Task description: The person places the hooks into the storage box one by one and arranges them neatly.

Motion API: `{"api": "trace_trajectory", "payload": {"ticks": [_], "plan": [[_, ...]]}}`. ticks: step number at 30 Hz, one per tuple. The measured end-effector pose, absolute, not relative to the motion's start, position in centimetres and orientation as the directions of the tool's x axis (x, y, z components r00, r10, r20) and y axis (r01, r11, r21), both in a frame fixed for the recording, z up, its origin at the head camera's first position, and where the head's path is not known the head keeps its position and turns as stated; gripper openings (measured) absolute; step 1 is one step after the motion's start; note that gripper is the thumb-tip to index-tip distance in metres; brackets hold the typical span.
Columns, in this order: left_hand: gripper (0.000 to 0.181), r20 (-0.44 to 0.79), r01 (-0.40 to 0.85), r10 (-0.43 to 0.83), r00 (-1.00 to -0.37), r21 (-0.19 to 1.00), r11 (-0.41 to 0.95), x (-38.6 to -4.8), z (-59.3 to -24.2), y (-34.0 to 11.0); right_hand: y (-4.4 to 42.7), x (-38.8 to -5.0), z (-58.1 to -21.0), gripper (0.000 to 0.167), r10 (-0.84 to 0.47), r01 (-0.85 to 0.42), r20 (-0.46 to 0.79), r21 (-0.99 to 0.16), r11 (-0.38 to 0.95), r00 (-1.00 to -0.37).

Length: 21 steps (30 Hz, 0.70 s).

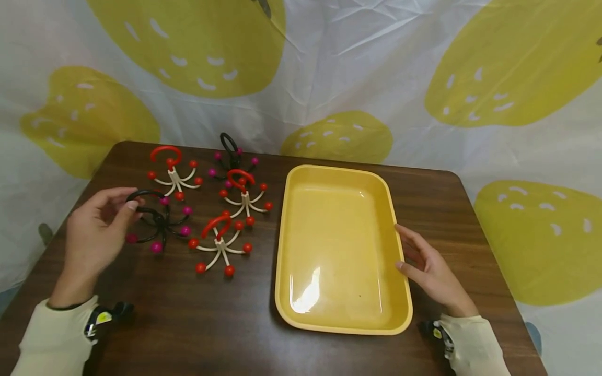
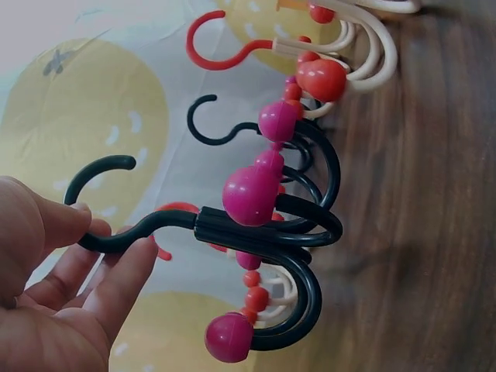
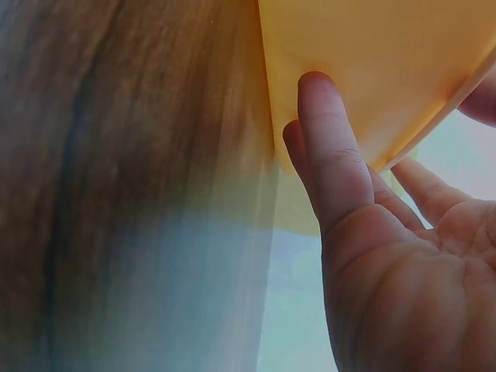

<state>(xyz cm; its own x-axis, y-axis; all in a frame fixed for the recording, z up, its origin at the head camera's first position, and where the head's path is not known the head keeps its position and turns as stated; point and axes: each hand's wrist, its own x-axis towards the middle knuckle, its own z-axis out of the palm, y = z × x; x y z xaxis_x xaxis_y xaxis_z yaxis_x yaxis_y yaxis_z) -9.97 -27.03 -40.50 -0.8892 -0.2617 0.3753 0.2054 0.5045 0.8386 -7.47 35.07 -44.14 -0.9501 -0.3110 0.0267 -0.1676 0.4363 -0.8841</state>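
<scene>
My left hand pinches the curved handle of a black claw massager, which has several bent legs tipped with magenta balls. Its legs point down at the table in the head view; whether they touch it is hard to tell. Beside it stand three claw massagers with cream legs, red balls and red hooked handles: one at the back left, one farther right, one in front. A second black massager stands behind them. My right hand touches the right side of a yellow tray, fingers fairly straight against its outer wall.
The tray, with nothing in it, lies on a dark wooden table with rounded back corners. A white cloth with yellow fruit prints hangs close behind the table. Both wrists carry strapped-on cameras over pale sleeves.
</scene>
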Motion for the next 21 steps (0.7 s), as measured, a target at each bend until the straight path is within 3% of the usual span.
{"api": "trace_trajectory", "payload": {"ticks": [8, 21], "plan": [[0.026, 0.44, 0.242, -0.278, -0.854, 0.809, 0.536, -9.5, -38.8, -26.3, 35.0, -7.3, -44.2, 0.074, -0.306, -0.176, 0.035, -0.877, 0.447, -0.951], [0.025, 0.447, 0.252, -0.31, -0.839, 0.825, 0.507, -9.5, -35.6, -24.9, 34.6, -7.0, -43.8, 0.074, -0.308, -0.179, 0.04, -0.88, 0.439, -0.951]]}}
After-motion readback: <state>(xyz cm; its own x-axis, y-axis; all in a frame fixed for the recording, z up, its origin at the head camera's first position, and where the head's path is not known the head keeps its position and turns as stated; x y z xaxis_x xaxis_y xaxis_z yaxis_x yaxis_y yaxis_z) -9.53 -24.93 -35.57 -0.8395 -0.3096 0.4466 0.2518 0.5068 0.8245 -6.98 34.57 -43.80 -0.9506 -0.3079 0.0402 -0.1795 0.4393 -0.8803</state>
